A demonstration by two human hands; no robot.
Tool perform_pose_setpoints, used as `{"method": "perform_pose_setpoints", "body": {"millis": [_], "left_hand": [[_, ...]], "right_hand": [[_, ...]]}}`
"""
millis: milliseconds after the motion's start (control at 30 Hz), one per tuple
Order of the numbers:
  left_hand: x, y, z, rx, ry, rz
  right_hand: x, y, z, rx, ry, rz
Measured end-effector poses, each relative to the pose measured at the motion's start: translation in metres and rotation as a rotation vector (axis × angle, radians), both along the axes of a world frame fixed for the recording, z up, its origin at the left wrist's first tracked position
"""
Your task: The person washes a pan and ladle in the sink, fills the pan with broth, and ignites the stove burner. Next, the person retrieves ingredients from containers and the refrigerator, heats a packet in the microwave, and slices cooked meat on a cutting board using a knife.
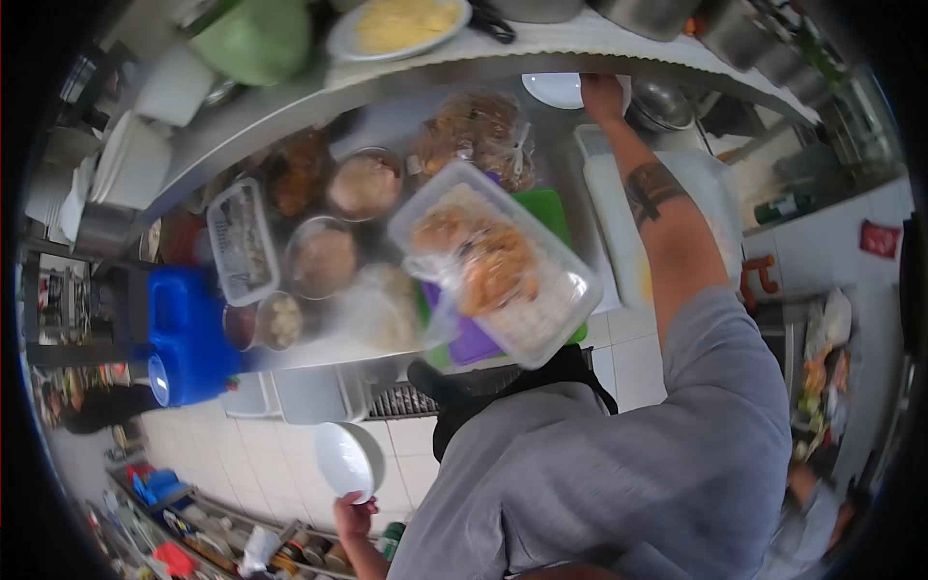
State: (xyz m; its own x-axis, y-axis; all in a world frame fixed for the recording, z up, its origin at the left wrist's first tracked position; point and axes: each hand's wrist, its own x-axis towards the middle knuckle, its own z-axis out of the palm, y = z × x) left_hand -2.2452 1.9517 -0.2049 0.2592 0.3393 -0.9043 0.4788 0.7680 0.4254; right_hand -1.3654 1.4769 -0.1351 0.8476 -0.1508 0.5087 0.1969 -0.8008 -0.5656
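A white bowl is held by its rim in my left hand, low at my left side above the floor tiles. My right arm stretches forward beneath the shelf, where my right hand closes over the rim of another white bowl; its fingertips are partly hidden. Between my arms a clear plastic container of white food, with bagged orange-brown food on top, rests over purple and green cutting boards.
Metal bowls of food, a plastic basket and bagged food stand on the counter. A blue jug is at its left end. Overhead, the shelf carries a plate of yellow shreds. Other people are at both sides.
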Motion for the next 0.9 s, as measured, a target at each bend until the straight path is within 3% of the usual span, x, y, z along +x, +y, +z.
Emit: {"method": "perform_pose_setpoints", "body": {"millis": [33, 100, 167, 300, 367, 433, 467, 633, 733, 833, 900], "left_hand": [[0.023, -0.027, 0.034, 0.061, -0.002, 0.078], [0.076, -0.084, 0.107, 0.263, -0.049, 0.198], [0.117, -0.123, 0.158, 0.418, -0.089, 0.21], [0.222, -0.188, 0.244, 0.522, -0.157, 0.28], [0.268, -0.204, 0.266, 0.621, -0.222, 0.092], [0.332, -0.227, 0.291, 0.488, -0.3, 0.0], [0.371, -0.244, 0.299, 0.54, -0.262, -0.042], [0.493, -0.286, 0.274, 0.477, -0.285, -0.415], [0.561, -0.325, 0.253, 0.353, -0.254, -0.439], [0.642, -0.337, 0.2, 0.25, -0.362, -0.685], [0.71, -0.361, 0.164, 0.264, -0.522, -0.667]], "right_hand": [[0.027, -0.001, -0.023, 0.007, 0.021, 0.03], [0.087, -0.001, -0.077, -0.282, -0.542, 0.154], [0.125, 0.005, -0.126, -0.332, -0.375, 0.214], [0.113, 0.021, -0.142, -0.325, 0.068, 0.335], [0.109, 0.017, -0.139, -0.355, 0.116, 0.391], [0.105, 0.01, -0.131, -0.382, 0.156, 0.447], [0.11, 0.006, -0.133, -0.396, 0.173, 0.472], [0.104, -0.035, -0.096, -0.51, 0.28, 0.625], [0.096, -0.073, -0.057, -0.597, 0.365, 0.713], [0.077, -0.124, -0.009, -0.646, 0.443, 0.769], [0.048, -0.164, 0.026, -0.622, 0.466, 0.781]]}}
